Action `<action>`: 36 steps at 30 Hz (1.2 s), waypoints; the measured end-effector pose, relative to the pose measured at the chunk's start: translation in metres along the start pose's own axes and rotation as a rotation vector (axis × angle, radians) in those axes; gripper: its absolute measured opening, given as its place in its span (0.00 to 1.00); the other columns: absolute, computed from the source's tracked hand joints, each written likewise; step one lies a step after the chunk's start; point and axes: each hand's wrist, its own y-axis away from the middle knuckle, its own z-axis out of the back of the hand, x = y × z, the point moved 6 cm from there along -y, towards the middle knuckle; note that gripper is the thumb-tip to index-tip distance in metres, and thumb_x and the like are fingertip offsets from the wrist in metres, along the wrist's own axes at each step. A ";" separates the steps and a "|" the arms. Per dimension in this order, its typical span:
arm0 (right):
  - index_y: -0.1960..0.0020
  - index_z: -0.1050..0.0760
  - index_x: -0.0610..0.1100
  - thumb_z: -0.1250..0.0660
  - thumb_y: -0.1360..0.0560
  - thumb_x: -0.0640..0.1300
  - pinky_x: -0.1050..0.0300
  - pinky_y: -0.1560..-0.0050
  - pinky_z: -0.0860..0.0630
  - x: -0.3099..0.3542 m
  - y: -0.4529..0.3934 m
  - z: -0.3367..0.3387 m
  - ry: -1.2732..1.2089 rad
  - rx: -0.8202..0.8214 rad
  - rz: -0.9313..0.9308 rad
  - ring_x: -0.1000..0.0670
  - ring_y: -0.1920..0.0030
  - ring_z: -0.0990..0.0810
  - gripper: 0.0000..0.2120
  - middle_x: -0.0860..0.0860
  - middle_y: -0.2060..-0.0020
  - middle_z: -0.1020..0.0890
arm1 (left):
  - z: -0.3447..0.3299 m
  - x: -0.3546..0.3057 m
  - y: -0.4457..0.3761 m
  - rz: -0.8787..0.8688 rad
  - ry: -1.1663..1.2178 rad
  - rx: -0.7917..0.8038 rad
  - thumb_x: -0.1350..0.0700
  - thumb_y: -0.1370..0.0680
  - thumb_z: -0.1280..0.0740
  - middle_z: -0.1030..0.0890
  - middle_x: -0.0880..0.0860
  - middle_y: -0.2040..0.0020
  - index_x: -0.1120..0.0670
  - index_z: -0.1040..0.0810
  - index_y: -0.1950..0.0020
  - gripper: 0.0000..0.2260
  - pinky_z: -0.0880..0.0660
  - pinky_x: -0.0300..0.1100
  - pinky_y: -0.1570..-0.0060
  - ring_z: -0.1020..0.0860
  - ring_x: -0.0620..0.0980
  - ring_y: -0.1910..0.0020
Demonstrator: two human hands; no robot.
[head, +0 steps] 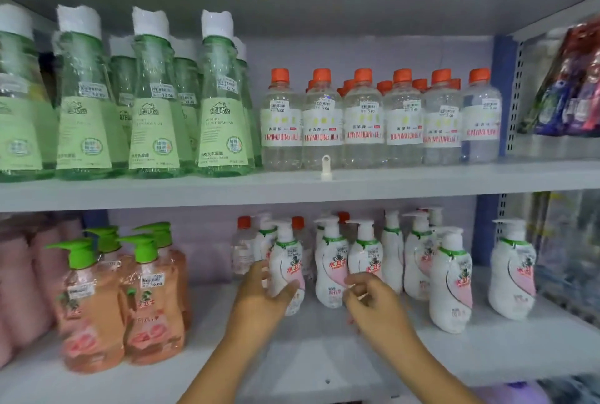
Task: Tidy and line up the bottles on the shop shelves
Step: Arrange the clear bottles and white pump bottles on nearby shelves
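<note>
I am reaching both hands onto the lower shelf (324,358) at the center of the frame, working through a cluster of white pump bottles. My left hand (263,293) is curling around the leftmost white pump bottle (287,260), thumb across its front and fingers behind it. My right hand (370,299) is hovering just in front of the next 2 white bottles (331,264), fingers loosely bent and holding nothing that I can make out.

By my reading the job is partly done. On the upper shelf (292,186), the green bottles (224,111) at upper left and the 6 orange-capped clear bottles (363,117) at upper center are standing in even front rows, labels forward. A small white clip (326,167) is sitting on that shelf's edge. At lower left, the peach pump bottles (152,299) with green pumps are looking grouped but not squared. The white group is still ragged: staggered depths, uneven gaps, 1 bottle (513,270) standing apart at lower right, and small clear orange-capped bottles (243,247) mixed in behind.

Readable writing: green-bottle price stickers are showing 12.00, clear-bottle stickers 5.00 over red lettering I am reading roughly as "JUNYIMEIQING", and a peach-bottle sticker 19.00. The Chinese text is too blurred for me to read with confidence.
</note>
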 end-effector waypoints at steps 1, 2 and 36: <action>0.53 0.22 0.58 0.31 0.24 0.41 0.39 0.57 0.19 -0.013 -0.008 -0.009 0.007 0.016 -0.028 0.46 0.63 0.17 0.11 0.52 0.62 0.18 | -0.008 0.008 -0.010 0.033 -0.003 0.054 0.49 0.30 0.21 0.20 0.43 0.47 0.43 0.28 0.40 0.23 0.20 0.44 0.48 0.19 0.47 0.48; 0.53 0.23 0.57 0.31 0.24 0.41 0.40 0.57 0.18 -0.021 -0.013 -0.018 0.011 0.031 -0.043 0.46 0.64 0.17 0.10 0.51 0.62 0.19 | -0.013 0.012 -0.017 0.053 -0.010 0.092 0.49 0.31 0.21 0.19 0.44 0.45 0.43 0.28 0.40 0.23 0.20 0.47 0.45 0.19 0.47 0.47; 0.23 0.37 0.45 0.23 0.29 0.44 0.50 0.35 0.30 -0.039 0.009 0.027 0.332 -0.428 -0.064 0.44 0.35 0.28 0.39 0.47 0.39 0.28 | 0.013 0.102 -0.136 0.147 0.273 -0.113 0.46 0.24 0.29 0.23 0.45 0.36 0.47 0.29 0.28 0.26 0.28 0.42 0.42 0.23 0.50 0.38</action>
